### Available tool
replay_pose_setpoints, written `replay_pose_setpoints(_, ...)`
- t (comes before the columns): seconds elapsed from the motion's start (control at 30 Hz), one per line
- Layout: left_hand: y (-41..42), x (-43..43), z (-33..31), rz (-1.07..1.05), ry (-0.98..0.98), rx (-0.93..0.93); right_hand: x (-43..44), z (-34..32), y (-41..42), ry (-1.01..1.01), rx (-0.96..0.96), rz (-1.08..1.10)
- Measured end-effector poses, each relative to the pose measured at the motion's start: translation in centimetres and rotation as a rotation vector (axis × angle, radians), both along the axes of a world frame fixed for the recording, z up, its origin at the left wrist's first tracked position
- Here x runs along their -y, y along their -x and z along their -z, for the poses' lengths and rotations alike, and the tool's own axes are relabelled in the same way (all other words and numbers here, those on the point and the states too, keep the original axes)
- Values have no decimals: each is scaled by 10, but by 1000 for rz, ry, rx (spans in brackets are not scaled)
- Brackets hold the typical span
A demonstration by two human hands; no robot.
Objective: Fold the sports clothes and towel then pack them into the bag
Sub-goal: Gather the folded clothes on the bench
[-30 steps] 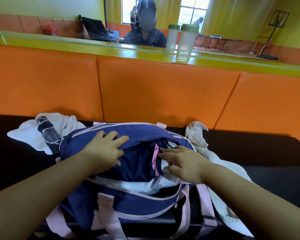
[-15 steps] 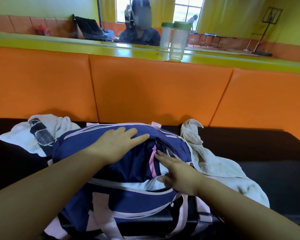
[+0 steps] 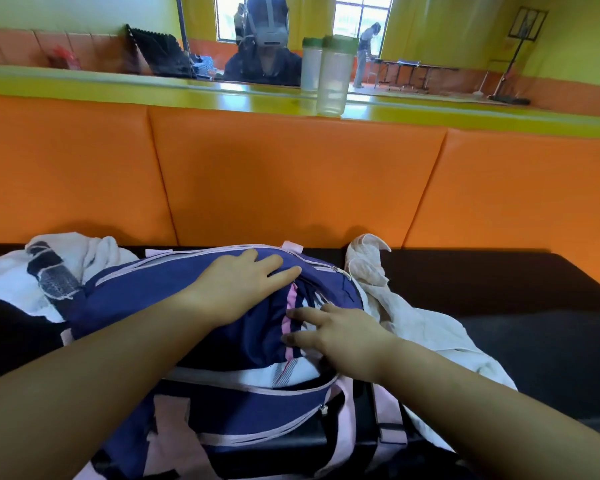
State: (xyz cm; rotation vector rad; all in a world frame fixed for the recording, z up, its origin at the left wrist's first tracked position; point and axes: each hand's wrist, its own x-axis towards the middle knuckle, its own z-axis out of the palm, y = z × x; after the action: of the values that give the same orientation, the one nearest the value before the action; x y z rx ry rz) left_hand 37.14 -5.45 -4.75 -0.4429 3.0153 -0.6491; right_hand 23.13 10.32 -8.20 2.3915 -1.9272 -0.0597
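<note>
Soft navy bag (image 3: 146, 292), hands (image 3: 238, 289) flat on bulging fabric, crumpled towel (image 3: 426, 327)

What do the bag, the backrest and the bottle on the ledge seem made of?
Bag: probably woven synthetic fabric, matte navy, pink trim; it creases softly. Backrest: padded vinyl or leather-look, faint sheen, panel seams. Bottle: likely translucent plastic, cloudy walls, green lid.
</note>
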Motion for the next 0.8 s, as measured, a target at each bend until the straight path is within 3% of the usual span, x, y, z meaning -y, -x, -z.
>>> replay_pose_setpoints(0.13, -2, 1, -5, 17, -90, -14, -2, 20, 0, 23, 169, 216)
replay_pose_setpoints(0.33, -15, 4, -10, -74, -251, -84, 4, 25, -7, 20, 239, 375)
replay_pose_setpoints(0.5, -37, 3, 10, 3, -291, -156, -13, 21, -5, 33, 183, 209)
replay_pose_setpoints(0.67, -59, -3, 32, 111, -155, -105, -35, 14, 7, 7, 160, 26)
replay_pose_setpoints(0.8, -69, -7, 40, 29, -299, -50, -33, 13, 12, -133, 112, 24)
